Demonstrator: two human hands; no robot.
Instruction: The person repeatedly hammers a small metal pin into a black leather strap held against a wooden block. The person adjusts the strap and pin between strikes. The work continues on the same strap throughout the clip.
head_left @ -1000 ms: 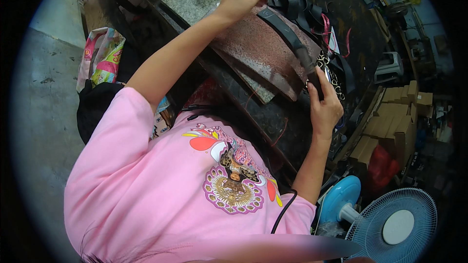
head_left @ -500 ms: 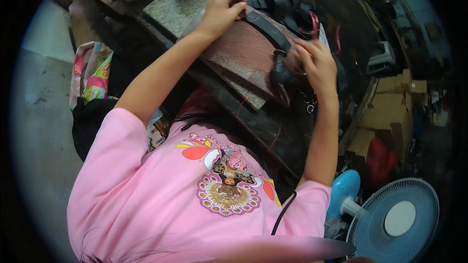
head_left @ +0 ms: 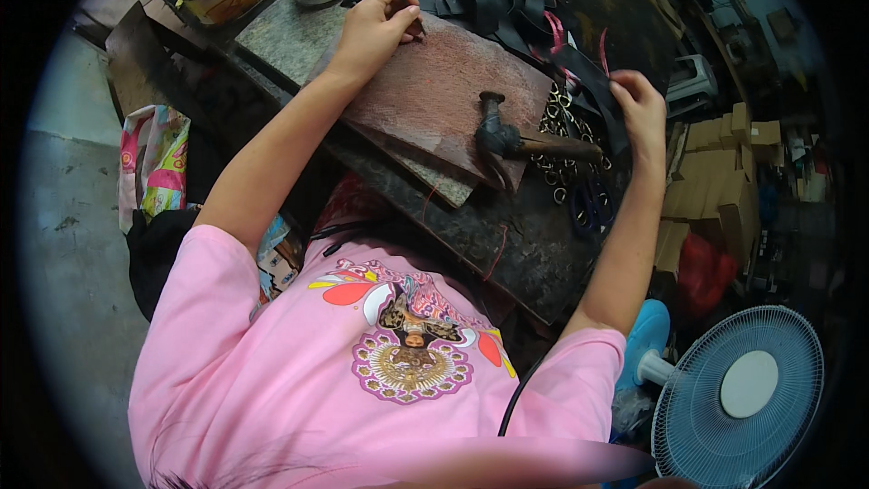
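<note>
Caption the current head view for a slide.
Hammer lying on a reddish slab, left hand pinching a dark piece at the slab's upper-left end, right hand beside a black strap.

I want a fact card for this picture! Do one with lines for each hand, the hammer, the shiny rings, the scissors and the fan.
Left hand: pinching a dark piece above the reddish slab
Right hand: fingertips by a black strap; grip unclear
Hammer: lying on the slab, handle past its edge
Rings: in a pile beside the slab
Scissors: on the table, near the rings
Fan: lower right of the picture
</note>
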